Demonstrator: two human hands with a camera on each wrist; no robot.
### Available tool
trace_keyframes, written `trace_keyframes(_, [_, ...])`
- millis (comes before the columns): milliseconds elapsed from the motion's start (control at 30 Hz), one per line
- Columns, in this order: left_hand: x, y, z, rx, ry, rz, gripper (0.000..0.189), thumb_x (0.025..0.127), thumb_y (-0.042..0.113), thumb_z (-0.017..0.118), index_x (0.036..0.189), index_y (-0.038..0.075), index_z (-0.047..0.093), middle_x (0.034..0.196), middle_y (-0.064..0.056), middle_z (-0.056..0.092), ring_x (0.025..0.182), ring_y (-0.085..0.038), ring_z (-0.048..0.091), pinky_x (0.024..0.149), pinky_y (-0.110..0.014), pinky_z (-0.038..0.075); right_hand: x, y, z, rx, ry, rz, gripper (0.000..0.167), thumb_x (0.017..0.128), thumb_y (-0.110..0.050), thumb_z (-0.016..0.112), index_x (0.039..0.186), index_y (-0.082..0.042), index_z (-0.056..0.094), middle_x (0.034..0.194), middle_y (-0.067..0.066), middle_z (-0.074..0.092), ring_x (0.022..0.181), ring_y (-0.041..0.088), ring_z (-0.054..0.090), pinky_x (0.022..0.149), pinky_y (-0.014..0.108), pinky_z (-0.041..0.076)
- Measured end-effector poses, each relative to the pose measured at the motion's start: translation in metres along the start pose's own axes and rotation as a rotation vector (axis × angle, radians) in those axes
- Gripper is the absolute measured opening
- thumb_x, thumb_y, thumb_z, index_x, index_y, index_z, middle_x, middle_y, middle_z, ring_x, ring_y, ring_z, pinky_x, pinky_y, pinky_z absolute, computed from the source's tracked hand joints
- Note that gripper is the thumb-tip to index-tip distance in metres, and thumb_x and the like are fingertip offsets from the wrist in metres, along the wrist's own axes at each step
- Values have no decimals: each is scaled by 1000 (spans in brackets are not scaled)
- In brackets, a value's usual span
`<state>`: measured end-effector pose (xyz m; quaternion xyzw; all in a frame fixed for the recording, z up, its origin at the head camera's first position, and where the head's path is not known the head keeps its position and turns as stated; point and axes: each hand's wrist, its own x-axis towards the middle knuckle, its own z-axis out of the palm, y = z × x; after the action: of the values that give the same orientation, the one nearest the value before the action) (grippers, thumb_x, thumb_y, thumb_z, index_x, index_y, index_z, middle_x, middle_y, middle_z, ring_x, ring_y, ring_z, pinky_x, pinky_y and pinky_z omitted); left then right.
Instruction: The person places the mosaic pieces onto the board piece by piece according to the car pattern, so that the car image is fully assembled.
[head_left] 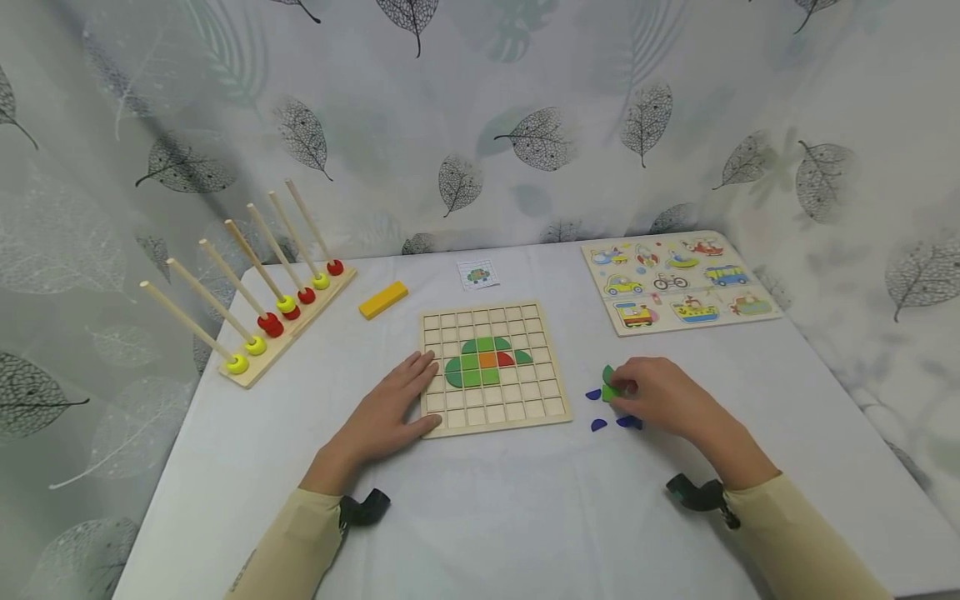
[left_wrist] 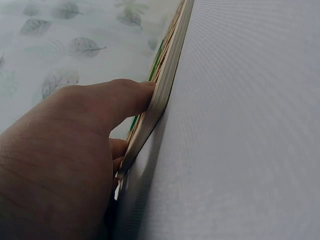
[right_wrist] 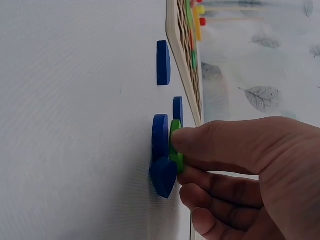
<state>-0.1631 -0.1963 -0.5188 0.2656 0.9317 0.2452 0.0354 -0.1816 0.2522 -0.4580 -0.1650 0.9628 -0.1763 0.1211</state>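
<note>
- The left arm (head_left: 296, 533) slanted in from the bottom left. The left hand (head_left: 381, 412) was palm down at the left side of the board (head_left: 517, 408).
- Its thumb was spread wide from the fingers. The thumb touched the board's near left corner, and the fingers touched the left edge farther up.
- Those fingers were almost straight and lay close to each other.
- The board was flat on the white table (head_left: 480, 517), in front of the person. Green, orange and red bits (head_left: 488, 359) made a shape on it.
- The right arm (head_left: 798, 533) slanted in from the bottom right. The right hand (head_left: 667, 396) was low over the table, to the right of the board.
- Its thumb and a finger pinched a green block (head_left: 608, 393). The other fingers were curled.
- The block was just beside a dark green bit (head_left: 607, 374). I could not tell if it touched the table.
- Blue bits (head_left: 598, 425) lay near that hand.
</note>
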Motion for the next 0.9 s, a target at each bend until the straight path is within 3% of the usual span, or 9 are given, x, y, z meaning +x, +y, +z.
trace_keyframes(267, [0, 0, 0, 0, -6, -3, 87, 103, 52, 67, 171, 10, 34, 180, 0, 21, 166, -25, 14, 130, -54, 24, 0, -1, -7, 9, 14, -30, 24, 92, -18, 87, 113, -9, 82, 101, -3, 70, 95, 20, 63, 86, 43, 60])
trace_keyframes(633, [0, 1, -1, 0, -7, -7, 87, 102, 52, 67, 171, 10, 34, 180, -1, 22, 166, -24, 14, 130, -53, 24, 11, -12, -18, 10, 105, -191, 20, 89, -10, 88, 108, -12, 82, 100, -6, 71, 93, 21, 66, 84, 41, 61])
trace_keyframes(900, [0, 3, -2, -3, 1, -1, 86, 103, 52, 67, 170, 10, 36, 179, -1, 23, 166, -25, 14, 130, -53, 24, 22, -28, -24, 0, 121, -246, 21, 90, -12, 88, 109, -13, 82, 100, -6, 70, 93, 21, 66, 81, 37, 59])
